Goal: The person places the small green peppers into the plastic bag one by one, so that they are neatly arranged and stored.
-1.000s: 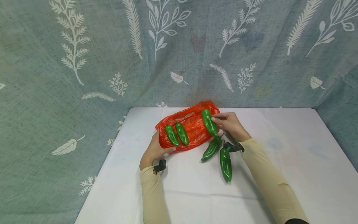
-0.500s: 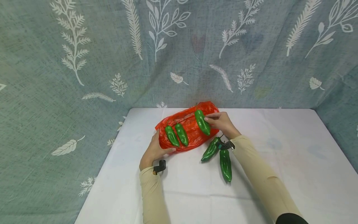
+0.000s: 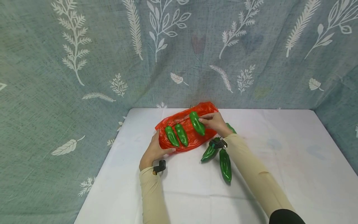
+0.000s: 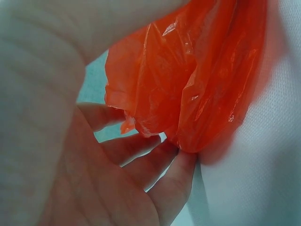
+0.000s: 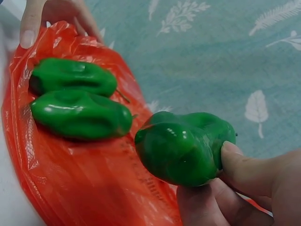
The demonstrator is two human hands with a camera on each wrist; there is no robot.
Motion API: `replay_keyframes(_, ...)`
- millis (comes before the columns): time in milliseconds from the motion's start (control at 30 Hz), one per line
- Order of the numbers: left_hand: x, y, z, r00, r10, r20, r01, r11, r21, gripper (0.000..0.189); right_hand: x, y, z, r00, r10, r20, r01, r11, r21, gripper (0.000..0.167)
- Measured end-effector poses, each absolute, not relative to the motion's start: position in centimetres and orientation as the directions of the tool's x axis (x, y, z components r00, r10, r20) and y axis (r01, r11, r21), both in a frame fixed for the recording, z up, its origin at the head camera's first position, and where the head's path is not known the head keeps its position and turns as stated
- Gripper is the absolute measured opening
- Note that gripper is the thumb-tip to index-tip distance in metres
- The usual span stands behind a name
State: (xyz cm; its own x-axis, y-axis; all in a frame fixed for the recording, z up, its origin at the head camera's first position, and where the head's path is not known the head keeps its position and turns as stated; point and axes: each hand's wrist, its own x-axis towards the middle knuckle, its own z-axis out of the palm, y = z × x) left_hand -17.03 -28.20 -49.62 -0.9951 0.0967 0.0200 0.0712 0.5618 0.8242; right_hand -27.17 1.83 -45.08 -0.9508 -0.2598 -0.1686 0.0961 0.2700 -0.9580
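In the head view my right hand (image 3: 214, 123) pinches a green pepper (image 3: 197, 123) over the right part of a red plastic bag (image 3: 193, 141). The right wrist view shows the thumb and fingers at one end of this pepper, its other end pointing at the camera. Two more green peppers lie side by side on the bag, a left one (image 3: 172, 136) and a right one (image 3: 181, 134). At the bag's left end my left hand (image 3: 153, 151) grips its edge, thumb in front. In the left wrist view the fingers (image 4: 171, 188) curl behind the crumpled bag (image 4: 155, 80).
On the white table (image 3: 184, 202) in front of the bag lie two further green peppers, one slanted (image 3: 209, 154) and one pointing towards me (image 3: 225, 166). Another green pepper (image 3: 230, 127) shows partly behind the right wrist. A patterned curtain (image 3: 179, 62) hangs behind the table.
My right hand has carried the pepper leftwards over the bag, from its right edge to nearer the two lying peppers. My left hand has stayed at the bag's left end.
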Motion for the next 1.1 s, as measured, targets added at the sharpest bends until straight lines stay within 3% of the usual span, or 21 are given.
replay_keyframes(200,-16.8,-28.2,-49.5,-0.997,0.062,-0.034,0.009,0.589,0.808,0.119,-27.2,0.9,-45.1,-0.951,-0.262,-0.165,0.091,0.273,-0.958,0.033)
replay_keyframes(467,-17.2,-28.4,-49.8,-0.994,0.107,0.030,0.086,0.567,0.819,0.115,-27.6,0.0,-46.0,-0.950,-0.248,-0.190,0.117,0.279,-0.953,0.032)
replay_keyframes(1100,-16.9,-28.3,-49.5,-0.997,0.060,-0.040,0.004,0.597,0.803,0.117,-27.5,-1.3,-47.1,-0.941,-0.248,-0.228,0.130,0.359,-0.924,0.029)
